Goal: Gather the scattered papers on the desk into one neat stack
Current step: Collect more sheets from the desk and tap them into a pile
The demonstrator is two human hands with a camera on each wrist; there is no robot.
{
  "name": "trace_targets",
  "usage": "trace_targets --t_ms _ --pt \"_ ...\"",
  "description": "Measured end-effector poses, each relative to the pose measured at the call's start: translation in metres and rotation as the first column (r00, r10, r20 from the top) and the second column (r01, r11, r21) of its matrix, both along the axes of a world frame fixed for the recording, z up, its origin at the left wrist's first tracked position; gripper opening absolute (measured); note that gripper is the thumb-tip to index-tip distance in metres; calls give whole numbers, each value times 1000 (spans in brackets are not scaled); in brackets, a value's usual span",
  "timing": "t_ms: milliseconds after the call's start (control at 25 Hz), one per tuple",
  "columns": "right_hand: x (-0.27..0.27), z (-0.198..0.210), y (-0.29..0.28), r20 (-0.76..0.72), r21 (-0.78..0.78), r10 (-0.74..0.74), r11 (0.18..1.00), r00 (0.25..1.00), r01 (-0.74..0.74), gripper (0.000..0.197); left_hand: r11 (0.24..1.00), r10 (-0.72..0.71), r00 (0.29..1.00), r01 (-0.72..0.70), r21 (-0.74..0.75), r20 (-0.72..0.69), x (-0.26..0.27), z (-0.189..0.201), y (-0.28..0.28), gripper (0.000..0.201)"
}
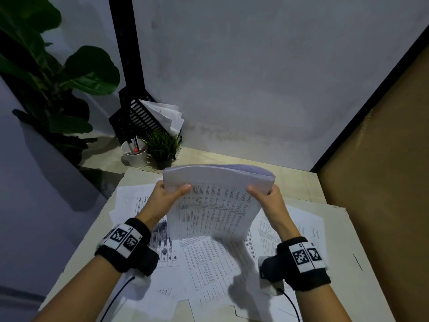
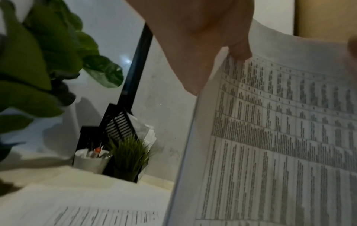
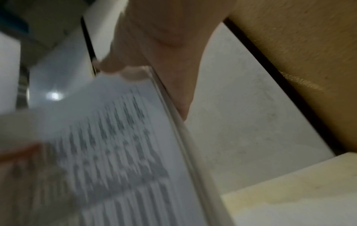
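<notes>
A thick stack of printed papers (image 1: 213, 201) stands nearly upright above the desk, its top edge bowed away from me and its lower edge blurred. My left hand (image 1: 169, 194) grips its left edge with the thumb on the printed face. My right hand (image 1: 267, 196) grips the right edge the same way. In the left wrist view the stack (image 2: 280, 137) shows rows of table print beside the left hand (image 2: 212, 45). The right wrist view shows the stack's edge (image 3: 173, 122) against my right hand (image 3: 158, 50). Several loose printed sheets (image 1: 209, 263) lie scattered on the desk under the stack.
A white pen cup (image 1: 134, 153) and a small potted grass plant (image 1: 163, 147) stand at the desk's back left, before a black file rack (image 1: 139, 117) holding papers. A large leafy plant (image 1: 46, 73) is further left. A brown panel (image 1: 383, 182) bounds the right side.
</notes>
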State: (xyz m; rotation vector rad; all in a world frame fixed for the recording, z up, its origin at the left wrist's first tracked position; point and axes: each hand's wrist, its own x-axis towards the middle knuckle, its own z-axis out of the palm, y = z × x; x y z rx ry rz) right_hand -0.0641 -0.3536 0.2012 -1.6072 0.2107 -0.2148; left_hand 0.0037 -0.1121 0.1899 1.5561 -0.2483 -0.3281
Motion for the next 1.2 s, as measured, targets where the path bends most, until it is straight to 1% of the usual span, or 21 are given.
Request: trace_targets --t_ms 40,80,120,200,240,320,400,440,520,560,640,720,760,840,880,960,1040,1080,1120,1160,1200 --pt "-1 -8 3 -66 -46 26 999 997 -29 34 1000 -16 1000 16 7 -19 0 1 1 63" --pt "-2 -14 6 -108 -82 16 996 994 -25 22 999 -31 999 31 11 -35 -3 3 1 65" --pt "-5 -15 10 -109 -104 -5 995 994 -6 22 999 -42 998 42 8 -42 -6 6 0 60" --pt "-10 -9 10 -14 -82 -32 996 999 31 27 1000 -13 1000 13 -2 21 -12 18 0 29" --pt "-14 -4 6 39 -44 -34 998 999 35 30 999 -3 997 5 -36 71 -12 22 2 27" --pt "-19 -4 1 95 18 -39 999 995 37 35 991 -12 993 28 -128 121 -13 24 12 36" --pt "-23 -11 2 81 24 8 1000 997 -10 38 988 -107 986 120 -100 129 -14 14 21 42" --pt "-24 -19 3 49 27 36 999 998 -37 44 987 -147 985 152 -58 91 -14 4 22 49" --pt "-23 -33 7 -35 52 68 996 997 -66 66 987 -159 986 159 10 -53 -14 -13 22 72" --pt "-21 -39 7 -59 75 60 996 996 -55 70 984 -171 980 175 35 -100 -14 -18 21 81" --pt "-16 -44 7 -89 100 21 995 996 -12 66 974 -203 970 214 71 -133 -11 -21 19 87" --pt "-12 -45 9 -116 77 24 997 993 -15 60 975 -195 968 209 78 -159 -10 -20 14 89" --pt "-10 -44 11 -117 64 37 998 992 -29 48 979 -177 970 191 75 -166 -10 -18 11 91" --pt "-9 -36 15 -112 45 -16 999 994 22 28 988 -124 981 135 69 -150 -11 -11 6 94" --pt "-9 -30 15 -98 35 -47 998 994 51 25 993 -96 988 104 62 -118 -9 -6 6 92" --pt "-12 -21 11 -39 24 -47 999 998 48 26 997 -80 997 80 6 -19 -7 7 9 71" --pt "-15 -17 8 11 39 -8 999 1000 7 28 992 -101 994 103 -68 39 -8 20 15 53" --pt "-16 -18 7 13 48 2 999 1000 -3 30 990 -116 991 120 -73 65 -8 18 17 48" --pt "-17 -22 7 -2 51 11 999 1000 -11 30 989 -128 990 132 -64 66 -10 13 20 44" --pt "-17 -27 9 -35 45 27 999 999 -25 30 992 -117 993 118 -41 28 -13 4 20 42" --pt "-16 -35 11 -82 28 51 998 995 -48 32 996 -89 995 89 -14 -48 -16 -6 19 44"
